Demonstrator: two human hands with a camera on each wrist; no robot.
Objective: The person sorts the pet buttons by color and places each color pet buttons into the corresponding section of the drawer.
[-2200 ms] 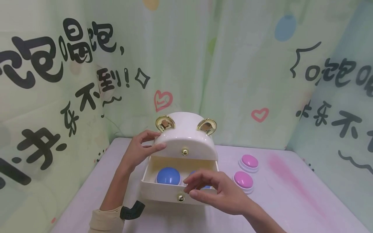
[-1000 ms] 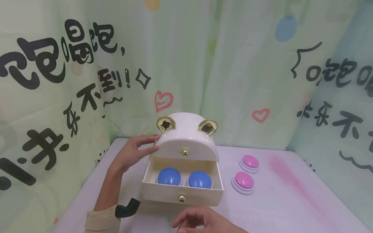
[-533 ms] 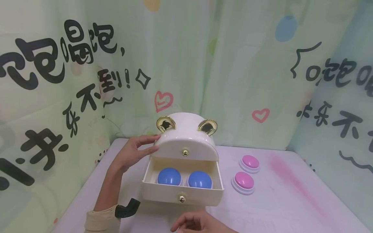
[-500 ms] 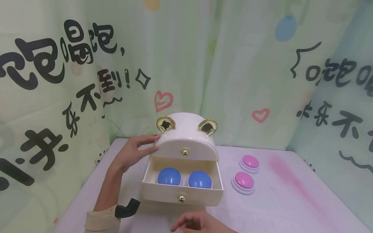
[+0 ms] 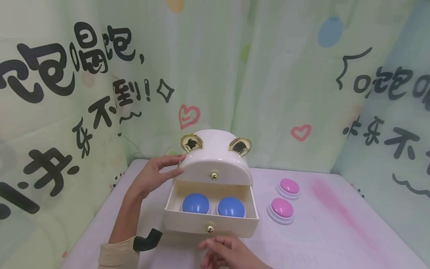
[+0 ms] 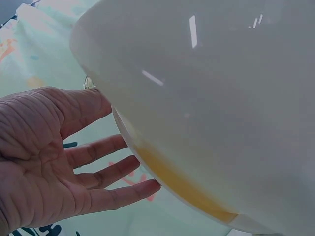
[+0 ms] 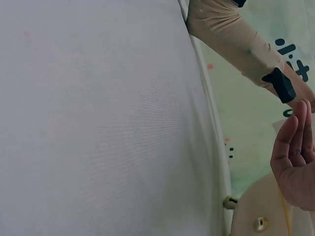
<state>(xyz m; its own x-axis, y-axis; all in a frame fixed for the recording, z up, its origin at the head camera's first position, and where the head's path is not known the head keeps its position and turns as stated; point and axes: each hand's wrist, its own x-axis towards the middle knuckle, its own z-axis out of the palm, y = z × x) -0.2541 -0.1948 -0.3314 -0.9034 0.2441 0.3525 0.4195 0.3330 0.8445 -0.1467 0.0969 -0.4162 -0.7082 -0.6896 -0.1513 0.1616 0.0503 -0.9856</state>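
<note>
A white, round-topped drawer box [image 5: 215, 164] with gold-rimmed ears stands in the middle of the table. Its lower drawer [image 5: 188, 223] is pulled out, and two blue domes on white bases, a left dome [image 5: 195, 203] and a right dome [image 5: 231, 207], sit inside. My left hand [image 5: 152, 177] touches the box's left side; in the left wrist view its straight, spread fingers [image 6: 113, 196] meet the rim. Just below the drawer's gold knob [image 5: 210, 228], my right hand [image 5: 231, 254] hovers with loosely bent fingers, holding nothing.
Two pink-topped buttons, a far one [image 5: 289, 186] and a near one [image 5: 282, 208], lie right of the box on the white table [image 5: 322, 231]. A printed curtain [image 5: 268, 93] closes off the back and sides. A black wrist mount [image 5: 147, 240] sits on the left sleeve.
My right hand has drawn back from over the drawer toward the front edge, then risen slightly to below the knob. The left hand shifted a little left on the box and then stayed.
</note>
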